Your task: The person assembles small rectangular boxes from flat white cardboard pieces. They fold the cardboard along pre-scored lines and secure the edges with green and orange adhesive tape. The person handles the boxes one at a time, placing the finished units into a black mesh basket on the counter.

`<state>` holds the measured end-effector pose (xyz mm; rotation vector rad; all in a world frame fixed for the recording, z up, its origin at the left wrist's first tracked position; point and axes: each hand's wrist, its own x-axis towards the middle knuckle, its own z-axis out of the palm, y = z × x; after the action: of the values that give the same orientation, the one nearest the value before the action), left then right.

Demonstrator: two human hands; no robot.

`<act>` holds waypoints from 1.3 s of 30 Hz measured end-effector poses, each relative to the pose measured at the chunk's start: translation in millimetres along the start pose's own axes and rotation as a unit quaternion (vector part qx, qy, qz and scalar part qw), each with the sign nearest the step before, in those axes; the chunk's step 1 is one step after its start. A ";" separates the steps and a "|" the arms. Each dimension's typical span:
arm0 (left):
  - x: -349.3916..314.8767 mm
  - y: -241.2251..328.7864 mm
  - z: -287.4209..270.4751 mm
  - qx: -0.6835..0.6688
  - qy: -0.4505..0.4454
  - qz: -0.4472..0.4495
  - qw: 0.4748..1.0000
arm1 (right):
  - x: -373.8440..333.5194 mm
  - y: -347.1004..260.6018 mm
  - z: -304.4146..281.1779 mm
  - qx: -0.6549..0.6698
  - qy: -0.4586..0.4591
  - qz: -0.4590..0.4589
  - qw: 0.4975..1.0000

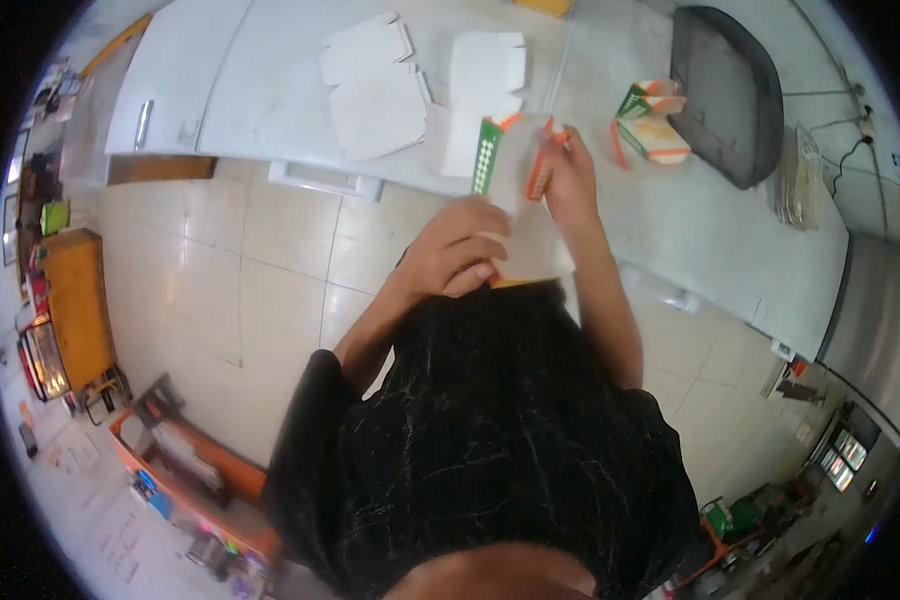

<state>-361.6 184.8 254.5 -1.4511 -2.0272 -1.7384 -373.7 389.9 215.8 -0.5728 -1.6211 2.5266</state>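
Carton [525,222], partly hidden by left hand [457,245], blurred near right hand [571,183]

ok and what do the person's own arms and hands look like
The left hand and right hand are bare, without gloves. The forearms are bare too, below the loose, short black sleeves of a black top patterned with thin, pale branching lines. No cables show.
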 end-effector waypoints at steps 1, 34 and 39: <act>4.9 2.7 0.7 0.059 0.034 0.031 0.997 | -0.7 0.9 -2.8 -0.003 0.023 -0.015 1.000; 111.3 -96.2 187.0 -0.101 0.075 -0.161 0.979 | -63.9 -63.2 -254.7 -0.254 0.068 -0.097 0.960; 121.2 -169.8 188.2 0.167 -0.090 -0.180 0.965 | -26.8 -64.4 -328.8 -0.256 0.012 -0.125 0.959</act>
<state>-455.2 425.3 143.5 -1.2307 -2.6603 -1.3064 -240.5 693.3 159.2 -0.3964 -2.1906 1.9144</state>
